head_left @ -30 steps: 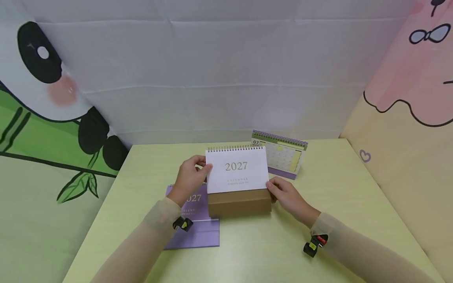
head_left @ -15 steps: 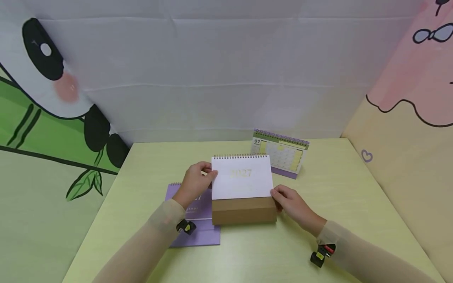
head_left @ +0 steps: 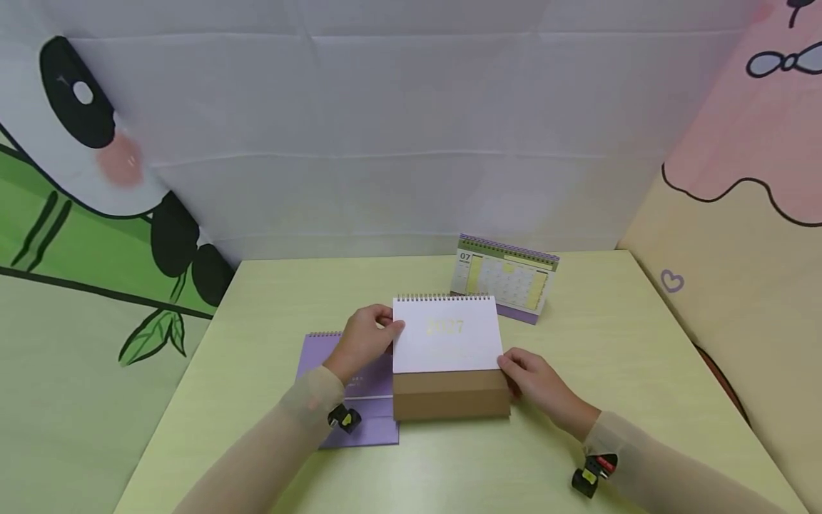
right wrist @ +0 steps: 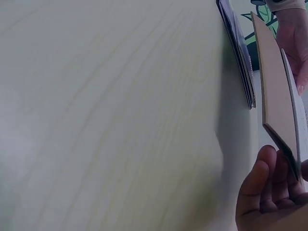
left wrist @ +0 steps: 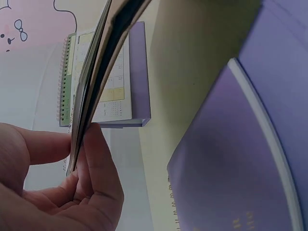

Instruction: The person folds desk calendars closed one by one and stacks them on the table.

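Note:
A desk calendar (head_left: 449, 346) with a white "2027" cover, a spiral binding on top and a brown cardboard base is held between both hands. My left hand (head_left: 367, 337) pinches its left edge; in the left wrist view the thumb and fingers (left wrist: 103, 168) lie on either side of the pages and board. At the lower right edge, my right hand (head_left: 542, 385) grips it, fingers curled behind the board in the right wrist view. A purple calendar (head_left: 369, 421) lies partly hidden behind the left hand and the white calendar.
Behind, a green and purple desk calendar (head_left: 507, 277) stands upright showing a month page marked 07. All sits on a pale wood-grain table (head_left: 642, 343). A white cloth backdrop (head_left: 411, 143) rises at its far edge, with cartoon-printed panels at both sides.
Both hands have brought the white calendar nearer to me and a little to the right. More of the purple calendar and the standing calendar behind shows now.

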A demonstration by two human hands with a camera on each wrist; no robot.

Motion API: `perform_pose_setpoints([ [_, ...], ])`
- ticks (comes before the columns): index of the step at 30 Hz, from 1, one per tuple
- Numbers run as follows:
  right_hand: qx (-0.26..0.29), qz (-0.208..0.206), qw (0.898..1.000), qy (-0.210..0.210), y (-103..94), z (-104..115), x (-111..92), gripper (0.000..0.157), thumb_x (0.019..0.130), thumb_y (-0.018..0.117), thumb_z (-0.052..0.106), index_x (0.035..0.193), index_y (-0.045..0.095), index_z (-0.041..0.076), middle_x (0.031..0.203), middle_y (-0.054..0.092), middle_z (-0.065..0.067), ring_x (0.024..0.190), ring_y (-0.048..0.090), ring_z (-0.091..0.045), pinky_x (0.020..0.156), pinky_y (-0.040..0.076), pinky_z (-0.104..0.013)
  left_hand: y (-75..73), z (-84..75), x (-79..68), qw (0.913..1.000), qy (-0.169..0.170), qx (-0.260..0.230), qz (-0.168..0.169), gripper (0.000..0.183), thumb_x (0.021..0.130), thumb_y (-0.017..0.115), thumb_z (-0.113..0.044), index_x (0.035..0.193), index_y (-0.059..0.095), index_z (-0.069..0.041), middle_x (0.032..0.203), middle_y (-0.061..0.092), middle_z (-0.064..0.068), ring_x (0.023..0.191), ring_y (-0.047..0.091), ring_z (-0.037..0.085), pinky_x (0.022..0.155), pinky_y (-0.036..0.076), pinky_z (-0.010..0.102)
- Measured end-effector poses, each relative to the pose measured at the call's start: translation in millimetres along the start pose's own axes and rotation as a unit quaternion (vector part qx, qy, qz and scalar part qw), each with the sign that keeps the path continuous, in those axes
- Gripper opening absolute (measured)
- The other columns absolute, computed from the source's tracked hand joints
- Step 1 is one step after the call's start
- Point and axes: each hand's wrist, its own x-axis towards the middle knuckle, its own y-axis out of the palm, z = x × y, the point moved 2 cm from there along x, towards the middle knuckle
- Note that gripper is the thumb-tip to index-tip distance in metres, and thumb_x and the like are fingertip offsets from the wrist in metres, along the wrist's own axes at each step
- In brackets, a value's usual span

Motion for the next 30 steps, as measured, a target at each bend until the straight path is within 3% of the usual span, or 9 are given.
perform_pose_setpoints([
  [3,-0.003,0.0,1.0,0.014,1.3,-4,-1,0.031,0.126,0.057,0.026,0.112,0.069,0.0,0.085,0.062,-0.004,0.079,0.059,-0.021,0.069,0.051,-0.031,3.7,1.2,-1.1,0.9999,-0.004,0.011,0.002,0.029,0.114,0.075,-0.017,0.132,0.076,0.006,0.115,0.074,0.014,0.076,0.076,0.015,0.07,0.059,0.026],
  [10,-0.013,0.016,1.0,0.018,0.3,-12,-3,0.034,0.126,0.057,0.024,0.104,0.066,0.0,0.075,0.062,-0.004,0.067,0.057,-0.019,0.06,0.048,-0.029,12.1,2.8,-2.7,0.9996,-0.023,0.014,0.003,0.025,0.113,0.077,-0.016,0.126,0.077,0.005,0.11,0.079,0.014,0.084,0.073,0.016,0.074,0.062,0.027],
  [20,-0.052,0.027,0.998,0.03,-3.0,-14,-7,0.034,0.125,0.057,0.026,0.103,0.067,0.003,0.073,0.059,-0.001,0.065,0.058,-0.018,0.059,0.049,-0.029,18.1,9.9,-1.4,0.9988,-0.004,0.046,0.015,0.028,0.111,0.079,-0.02,0.125,0.077,0.004,0.111,0.082,0.017,0.08,0.075,0.019,0.076,0.062,0.031],
  [22,-0.06,0.029,0.997,0.031,-3.7,-15,-8,0.034,0.125,0.058,0.027,0.102,0.068,0.004,0.073,0.058,0.0,0.063,0.058,-0.017,0.058,0.049,-0.029,22.9,24.4,8.2,0.9985,0.007,0.048,0.023,0.029,0.11,0.079,-0.021,0.123,0.076,0.005,0.107,0.082,0.016,0.076,0.076,0.02,0.073,0.063,0.032],
  [27,-0.076,0.036,0.996,0.036,-5.4,-17,-10,0.034,0.124,0.059,0.028,0.099,0.068,0.006,0.07,0.056,0.0,0.057,0.056,-0.016,0.055,0.046,-0.029,37.4,77.0,44.6,0.9984,-0.011,0.039,0.04,0.029,0.107,0.084,-0.029,0.122,0.079,-0.005,0.102,0.082,0.006,0.073,0.08,0.019,0.07,0.066,0.033],
  [30,-0.084,0.04,0.995,0.038,-6.2,-18,-12,0.034,0.124,0.059,0.028,0.099,0.068,0.007,0.069,0.055,0.0,0.054,0.055,-0.016,0.054,0.045,-0.029,43.2,93.6,55.8,0.9983,-0.021,0.034,0.042,0.03,0.105,0.087,-0.031,0.122,0.081,-0.007,0.103,0.083,0.003,0.074,0.082,0.019,0.071,0.068,0.034],
])
